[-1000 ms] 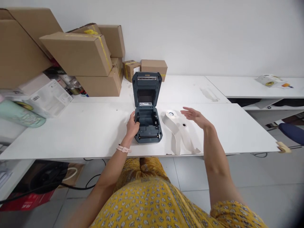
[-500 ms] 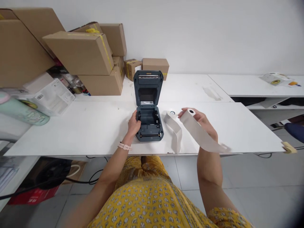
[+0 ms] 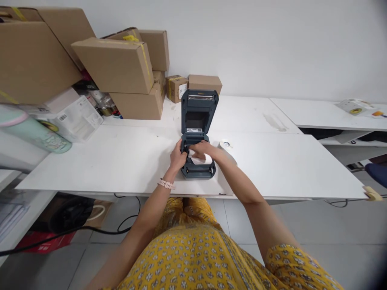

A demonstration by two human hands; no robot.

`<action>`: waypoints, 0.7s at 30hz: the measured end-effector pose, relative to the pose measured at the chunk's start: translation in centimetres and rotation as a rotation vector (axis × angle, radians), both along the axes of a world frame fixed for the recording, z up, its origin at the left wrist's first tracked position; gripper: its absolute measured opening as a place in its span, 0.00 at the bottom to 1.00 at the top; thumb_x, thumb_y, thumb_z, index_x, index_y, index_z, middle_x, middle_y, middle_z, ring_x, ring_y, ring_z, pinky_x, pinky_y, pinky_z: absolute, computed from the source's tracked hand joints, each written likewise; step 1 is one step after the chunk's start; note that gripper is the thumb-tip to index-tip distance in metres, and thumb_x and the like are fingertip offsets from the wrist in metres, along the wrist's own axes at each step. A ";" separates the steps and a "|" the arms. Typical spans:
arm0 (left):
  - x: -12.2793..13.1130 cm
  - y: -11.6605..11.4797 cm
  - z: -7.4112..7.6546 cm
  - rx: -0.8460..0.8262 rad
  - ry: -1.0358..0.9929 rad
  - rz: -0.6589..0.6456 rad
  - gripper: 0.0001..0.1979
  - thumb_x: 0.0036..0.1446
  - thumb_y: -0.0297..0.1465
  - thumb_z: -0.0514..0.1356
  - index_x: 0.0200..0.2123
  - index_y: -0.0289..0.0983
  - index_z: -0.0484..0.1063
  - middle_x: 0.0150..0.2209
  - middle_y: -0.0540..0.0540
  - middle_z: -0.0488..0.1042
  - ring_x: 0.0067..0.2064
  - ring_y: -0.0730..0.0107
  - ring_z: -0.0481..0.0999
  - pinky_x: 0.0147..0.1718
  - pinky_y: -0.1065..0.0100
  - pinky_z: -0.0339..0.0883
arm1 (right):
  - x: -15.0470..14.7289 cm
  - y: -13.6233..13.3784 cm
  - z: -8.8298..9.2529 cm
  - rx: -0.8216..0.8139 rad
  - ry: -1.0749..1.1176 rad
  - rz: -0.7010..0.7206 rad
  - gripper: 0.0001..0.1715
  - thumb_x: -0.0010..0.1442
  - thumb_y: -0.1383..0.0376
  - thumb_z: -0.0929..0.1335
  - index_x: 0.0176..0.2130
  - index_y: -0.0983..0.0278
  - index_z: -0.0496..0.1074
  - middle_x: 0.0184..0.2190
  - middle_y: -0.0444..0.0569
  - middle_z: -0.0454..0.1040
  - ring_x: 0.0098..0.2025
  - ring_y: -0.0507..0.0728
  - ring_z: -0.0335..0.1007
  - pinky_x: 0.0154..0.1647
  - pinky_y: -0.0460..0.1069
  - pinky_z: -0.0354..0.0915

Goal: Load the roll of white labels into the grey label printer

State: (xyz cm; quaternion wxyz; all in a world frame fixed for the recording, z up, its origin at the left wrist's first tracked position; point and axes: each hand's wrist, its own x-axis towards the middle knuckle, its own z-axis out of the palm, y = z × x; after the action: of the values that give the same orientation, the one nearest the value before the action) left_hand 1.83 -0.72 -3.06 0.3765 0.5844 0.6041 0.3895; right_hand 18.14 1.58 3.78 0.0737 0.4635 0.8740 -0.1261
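A dark grey label printer [image 3: 198, 172] stands on the white table with its lid [image 3: 198, 110] raised. My left hand [image 3: 178, 156] grips the printer's left side, thumb over the inner edge. Inside the bay, my right hand [image 3: 201, 148] has its fingers closed on a white label roll [image 3: 202, 160], whose loose strip lies over the front of the bay. The fingers cover part of the roll, so how it sits in the holders is hidden. A second label roll [image 3: 225, 144] rests on the table right of the printer, partly behind my right forearm.
Stacked cardboard boxes [image 3: 115, 66] rise at the back left, with smaller cartons [image 3: 205, 83] behind the printer. A mint green bottle [image 3: 45, 133] lies at far left beside a white box [image 3: 77, 119]. The white table's [image 3: 287, 165] front edge runs close to my body.
My right hand has carried the label roll leftward from beside the printer into its open bay. My left hand stays on the printer's left side. The view has shifted slightly.
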 end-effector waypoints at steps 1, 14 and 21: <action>0.0 0.0 0.0 0.005 0.005 0.003 0.41 0.50 0.22 0.57 0.68 0.43 0.61 0.60 0.45 0.76 0.60 0.54 0.75 0.65 0.50 0.63 | 0.0 -0.2 -0.1 0.009 0.002 -0.002 0.22 0.63 0.67 0.70 0.57 0.64 0.74 0.51 0.59 0.81 0.55 0.70 0.76 0.59 0.60 0.64; 0.4 0.1 -1.1 0.051 -0.084 0.030 0.40 0.50 0.22 0.56 0.68 0.45 0.61 0.64 0.47 0.72 0.64 0.57 0.72 0.67 0.53 0.61 | 0.6 -10.6 -4.2 0.296 0.380 -0.158 0.26 0.74 0.66 0.56 0.64 0.67 0.69 0.66 0.59 0.68 0.68 0.64 0.65 0.69 0.63 0.61; 0.6 0.5 -2.3 0.100 -0.228 0.002 0.38 0.52 0.21 0.56 0.67 0.41 0.60 0.67 0.44 0.67 0.66 0.61 0.69 0.68 0.58 0.60 | -0.4 -13.2 -5.0 0.351 0.385 -0.227 0.26 0.73 0.67 0.57 0.64 0.68 0.70 0.67 0.59 0.66 0.71 0.66 0.60 0.71 0.64 0.58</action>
State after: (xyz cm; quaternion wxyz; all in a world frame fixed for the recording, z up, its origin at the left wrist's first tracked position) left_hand 2.47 -0.23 -5.39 0.4126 0.5541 0.5377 0.4834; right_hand 17.73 -11.60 -1.26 -0.1895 0.5318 0.8228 -0.0661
